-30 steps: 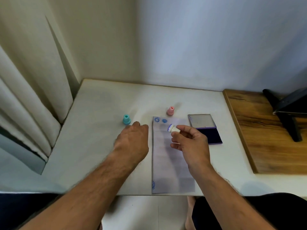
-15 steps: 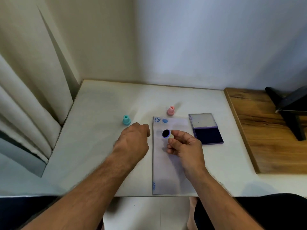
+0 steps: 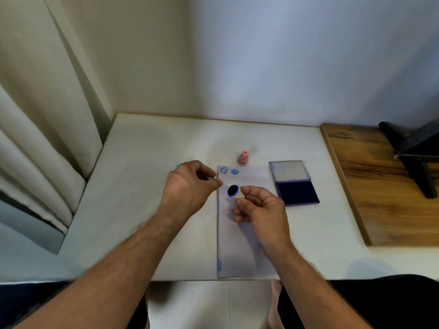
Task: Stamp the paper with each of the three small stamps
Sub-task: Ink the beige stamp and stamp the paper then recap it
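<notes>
Head view, right hand [image 3: 260,210] pinching cream stamp [image 3: 235,192], inked face up, left hand [image 3: 190,186] loosely curled, empty.

Three small stamps (white [image 3: 235,192], pink [image 3: 243,157], teal [image 3: 177,165]), one paper [image 3: 242,236], one ink pad [image 3: 294,184].

Both forearms are reaching forward over the counter [image 3: 133,186]. The right hand [image 3: 260,208] is pinching a small stamp [image 3: 235,192], fingers [image 3: 244,204] curled round it. The left hand [image 3: 190,188] is hovering just left of the stamp, fingers loosely curled, holding nothing.
</notes>
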